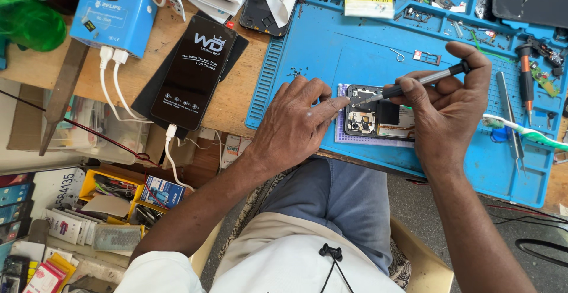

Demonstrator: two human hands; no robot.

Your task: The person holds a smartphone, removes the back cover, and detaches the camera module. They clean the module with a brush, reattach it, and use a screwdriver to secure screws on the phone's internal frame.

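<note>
An opened phone with its inner boards showing lies on a small purple pad on the blue work mat. My left hand rests on the mat, its index fingertip pressing the phone's upper left corner. My right hand grips a slim silver and black screwdriver, whose tip touches the phone's top edge beside that fingertip.
A black phone screen with a white cable lies left on the wooden bench beside a blue power box. Tweezers, a toothbrush, an orange-handled driver, small screws and parts fill the mat's trays. Boxes sit lower left.
</note>
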